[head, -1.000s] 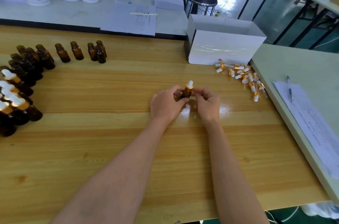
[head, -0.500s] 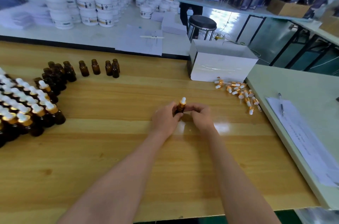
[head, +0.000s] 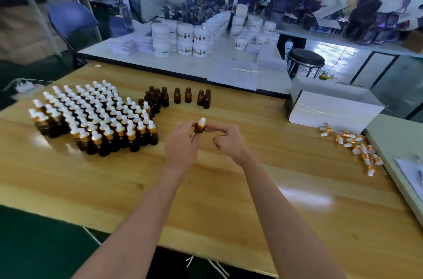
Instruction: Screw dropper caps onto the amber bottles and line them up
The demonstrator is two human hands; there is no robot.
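Here I have the amber bottle [head: 198, 130] upright, its long axis vertical, around the middle of the wooden table [head: 229, 198]; whether its base touches the wood I cannot tell. The left hand [head: 180, 141] grips the glass body from the left, fingers curled round it. The dropper cap [head: 202, 121] sits on the neck with its white bulb pointing straight up. The right hand [head: 229, 141] is just to the right. Its fingers are curled and the tips reach toward the gold collar, but I cannot tell whether they pinch it or only stand beside it. I judge the screwing to be at its end, or almost. For the coming move the direction matters: the block of capped bottles [head: 96, 116] stands to the left of the held bottle, near but apart, and the left hand is on that side, so it is the nearer hand to carry the bottle over. The bottle should travel vertical, to the right end of the near row. The uncapped bottles [head: 180, 95] wait farther back, and the loose caps [head: 357, 148] lie far right, near the white box [head: 332, 111].
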